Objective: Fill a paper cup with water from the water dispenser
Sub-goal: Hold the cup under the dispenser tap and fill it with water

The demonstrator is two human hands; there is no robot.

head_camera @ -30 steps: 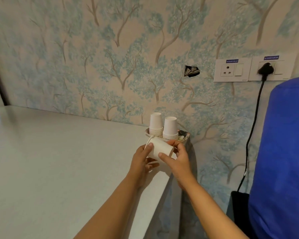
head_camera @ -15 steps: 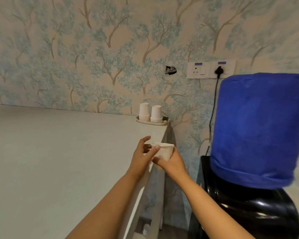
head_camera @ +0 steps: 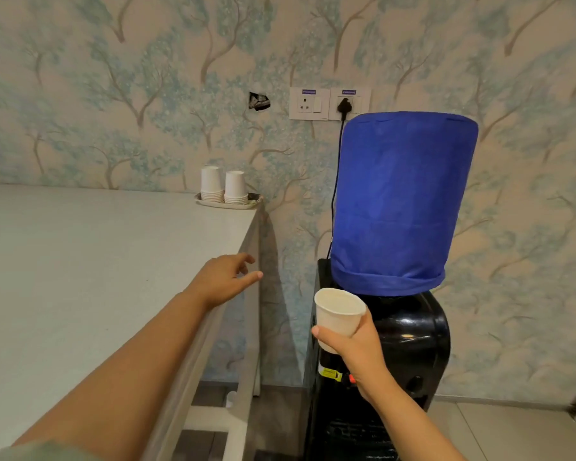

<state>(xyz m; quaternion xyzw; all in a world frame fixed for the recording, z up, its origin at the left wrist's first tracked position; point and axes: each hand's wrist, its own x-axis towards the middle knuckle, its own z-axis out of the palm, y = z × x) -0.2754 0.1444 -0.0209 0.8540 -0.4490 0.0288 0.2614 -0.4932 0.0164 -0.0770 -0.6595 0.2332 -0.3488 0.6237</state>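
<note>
My right hand (head_camera: 356,351) grips a white paper cup (head_camera: 338,312) upright, mouth up and with nothing in it, in front of the black water dispenser (head_camera: 413,344). The dispenser's bottle on top wears a blue cloth cover (head_camera: 399,201). A red tap (head_camera: 351,378) peeks out just below my right wrist; the rest of the taps are hidden by my hand. My left hand (head_camera: 225,277) hovers at the right edge of the white table (head_camera: 80,261), fingers apart, holding nothing.
Two upside-down stacks of paper cups (head_camera: 223,188) stand on a small tray (head_camera: 213,203) at the table's far right corner. A black cord (head_camera: 336,181) runs from a wall socket (head_camera: 348,103) down behind the dispenser. A narrow gap separates table and dispenser.
My left hand has let go of the cup and stayed by the table edge. My right hand carried the cup right and down, turning it upright, in front of the dispenser. The view shifted right.
</note>
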